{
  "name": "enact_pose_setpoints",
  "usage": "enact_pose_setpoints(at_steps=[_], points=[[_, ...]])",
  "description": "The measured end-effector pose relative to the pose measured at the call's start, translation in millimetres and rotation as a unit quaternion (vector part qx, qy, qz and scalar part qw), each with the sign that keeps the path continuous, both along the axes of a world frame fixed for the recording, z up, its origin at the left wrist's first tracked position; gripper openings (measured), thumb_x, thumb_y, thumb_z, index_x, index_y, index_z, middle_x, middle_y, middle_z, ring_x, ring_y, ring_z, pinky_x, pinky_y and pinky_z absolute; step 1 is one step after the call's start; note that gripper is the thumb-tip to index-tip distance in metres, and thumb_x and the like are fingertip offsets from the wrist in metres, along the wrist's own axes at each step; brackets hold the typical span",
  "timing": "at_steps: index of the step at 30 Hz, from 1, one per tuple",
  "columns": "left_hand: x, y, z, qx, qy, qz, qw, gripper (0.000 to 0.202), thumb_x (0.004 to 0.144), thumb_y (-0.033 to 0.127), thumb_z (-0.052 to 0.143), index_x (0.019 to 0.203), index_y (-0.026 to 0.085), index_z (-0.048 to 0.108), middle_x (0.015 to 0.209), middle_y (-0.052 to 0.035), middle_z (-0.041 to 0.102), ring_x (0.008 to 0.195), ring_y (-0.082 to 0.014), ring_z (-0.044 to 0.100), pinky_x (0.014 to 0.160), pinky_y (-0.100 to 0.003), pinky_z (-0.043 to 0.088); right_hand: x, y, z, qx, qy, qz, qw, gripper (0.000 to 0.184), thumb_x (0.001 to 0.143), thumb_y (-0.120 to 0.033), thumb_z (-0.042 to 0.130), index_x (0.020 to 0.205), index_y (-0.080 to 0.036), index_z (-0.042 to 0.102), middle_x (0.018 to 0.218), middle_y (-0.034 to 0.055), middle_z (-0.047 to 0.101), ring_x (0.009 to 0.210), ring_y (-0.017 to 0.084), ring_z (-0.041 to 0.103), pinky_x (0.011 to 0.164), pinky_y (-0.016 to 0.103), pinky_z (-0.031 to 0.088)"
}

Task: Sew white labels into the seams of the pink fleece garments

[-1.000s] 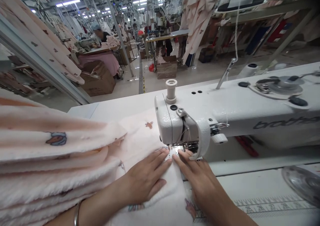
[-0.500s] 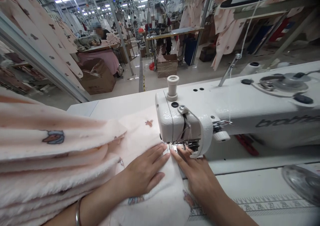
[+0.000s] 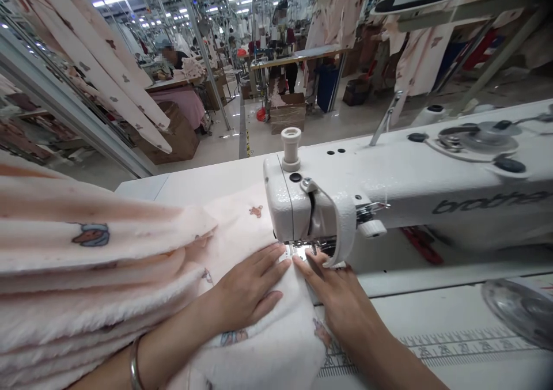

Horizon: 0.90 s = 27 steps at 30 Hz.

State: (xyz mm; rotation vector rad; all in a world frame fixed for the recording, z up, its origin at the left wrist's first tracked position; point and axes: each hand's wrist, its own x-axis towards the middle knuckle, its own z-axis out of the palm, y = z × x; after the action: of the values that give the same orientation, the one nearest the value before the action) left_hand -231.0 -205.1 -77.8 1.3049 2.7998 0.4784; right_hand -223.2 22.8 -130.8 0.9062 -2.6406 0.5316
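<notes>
Left hand [image 3: 247,289]: lay flat on fabric [image 3: 276,349].
Right hand [image 3: 342,299]: grip was undeterminable.
Sewing machine [image 3: 397,177]: close fingertips [image 3: 275,253] risked puncture.

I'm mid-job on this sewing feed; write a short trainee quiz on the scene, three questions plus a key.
1. True or false: the left hand lies on the printed fabric.
2. Which forearm wears the metal bangle? a) left b) right
3. Fill in: the right hand has its fingers by the head of the white ____.

Key: 1 true; 2 a; 3 sewing machine.
</notes>
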Motion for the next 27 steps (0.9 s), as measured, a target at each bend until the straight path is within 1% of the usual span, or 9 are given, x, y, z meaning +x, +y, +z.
enact_pose_setpoints(at_steps=[5, 8, 10, 14, 17, 19, 22, 25, 27], points=[[-10, -3, -2.6, -0.006, 0.003, 0.014, 1.000, 0.039, 0.092, 0.026, 0.044, 0.129, 0.013, 0.040, 0.133, -0.0181, 0.045, 0.129, -0.0316, 0.040, 0.105, -0.051, 0.041, -1, -3, 2.9, 0.011, -0.007, -0.013, 1.000, 0.085, 0.056, -0.011, 0.066, 0.137, -0.018, 0.041, 0.127, 0.0124, 0.052, 0.115, 0.032, 0.046, 0.094, 0.044, 0.040], [-14, -3, -4.1, -0.012, 0.008, 0.025, 1.000, 0.040, 0.093, 0.027, 0.044, 0.130, 0.013, 0.040, 0.132, -0.0172, 0.046, 0.127, -0.0312, 0.041, 0.104, -0.051, 0.042, 1, -3, 3.7, 0.012, -0.005, -0.022, 1.000, 0.083, 0.055, -0.004, 0.062, 0.135, -0.018, 0.043, 0.124, 0.0122, 0.054, 0.116, 0.031, 0.046, 0.093, 0.045, 0.043], [-15, -3, -4.3, -0.014, 0.011, 0.029, 0.999, 0.041, 0.093, 0.027, 0.043, 0.132, 0.014, 0.039, 0.132, -0.0164, 0.046, 0.127, -0.0301, 0.041, 0.103, -0.050, 0.042, 4, -4, 3.6, 0.009, -0.001, -0.028, 1.000, 0.080, 0.057, 0.000, 0.057, 0.134, -0.017, 0.043, 0.127, 0.0128, 0.051, 0.118, 0.031, 0.044, 0.093, 0.046, 0.044], [-13, -2, -3.8, -0.004, 0.030, 0.029, 0.999, 0.045, 0.093, 0.026, 0.043, 0.136, 0.014, 0.035, 0.134, -0.0160, 0.045, 0.127, -0.0287, 0.041, 0.105, -0.049, 0.042, 11, -5, 3.7, 0.004, 0.028, -0.025, 0.999, 0.070, 0.066, 0.005, 0.046, 0.132, -0.017, 0.044, 0.131, 0.0128, 0.048, 0.120, 0.029, 0.044, 0.094, 0.047, 0.045], [-11, -3, -4.2, -0.004, 0.049, 0.029, 0.998, 0.049, 0.093, 0.026, 0.044, 0.139, 0.015, 0.031, 0.135, -0.0161, 0.045, 0.128, -0.0284, 0.042, 0.105, -0.049, 0.041, 19, -6, 5.4, -0.002, 0.077, -0.016, 0.997, 0.058, 0.077, 0.006, 0.036, 0.131, -0.012, 0.046, 0.129, 0.0145, 0.051, 0.122, 0.027, 0.044, 0.096, 0.046, 0.045], [-9, -4, -5.1, 0.000, 0.063, 0.027, 0.998, 0.050, 0.093, 0.026, 0.045, 0.139, 0.015, 0.031, 0.136, -0.0170, 0.045, 0.128, -0.0284, 0.042, 0.105, -0.049, 0.042, 25, -7, 6.8, 0.000, 0.122, -0.009, 0.992, 0.056, 0.078, 0.006, 0.032, 0.131, -0.008, 0.046, 0.131, 0.0153, 0.051, 0.125, 0.027, 0.042, 0.096, 0.043, 0.046], [-8, -4, -6.9, 0.019, 0.071, 0.017, 0.997, 0.049, 0.092, 0.024, 0.045, 0.138, 0.015, 0.032, 0.136, -0.0175, 0.045, 0.129, -0.0282, 0.042, 0.105, -0.049, 0.042, 32, -11, 6.8, 0.011, 0.177, -0.007, 0.984, 0.051, 0.082, 0.002, 0.034, 0.130, -0.006, 0.047, 0.132, 0.0144, 0.052, 0.126, 0.026, 0.043, 0.096, 0.039, 0.046], [-10, -2, -6.9, 0.039, 0.068, 0.022, 0.997, 0.048, 0.090, 0.024, 0.046, 0.136, 0.016, 0.034, 0.136, -0.0163, 0.044, 0.129, -0.0268, 0.042, 0.105, -0.047, 0.042, 35, -26, 4.1, 0.007, 0.187, -0.033, 0.982, 0.039, 0.091, -0.015, 0.039, 0.128, -0.006, 0.050, 0.131, 0.0147, 0.054, 0.124, 0.027, 0.046, 0.095, 0.040, 0.045], [-9, -2, -4.3, 0.045, 0.070, 0.038, 0.996, 0.050, 0.089, 0.023, 0.048, 0.136, 0.015, 0.033, 0.135, -0.0171, 0.043, 0.128, -0.0262, 0.042, 0.104, -0.045, 0.043, 39, -43, 3.0, -0.004, 0.179, -0.048, 0.983, 0.039, 0.094, -0.023, 0.041, 0.126, -0.005, 0.051, 0.129, 0.0164, 0.055, 0.122, 0.029, 0.048, 0.094, 0.043, 0.044]])
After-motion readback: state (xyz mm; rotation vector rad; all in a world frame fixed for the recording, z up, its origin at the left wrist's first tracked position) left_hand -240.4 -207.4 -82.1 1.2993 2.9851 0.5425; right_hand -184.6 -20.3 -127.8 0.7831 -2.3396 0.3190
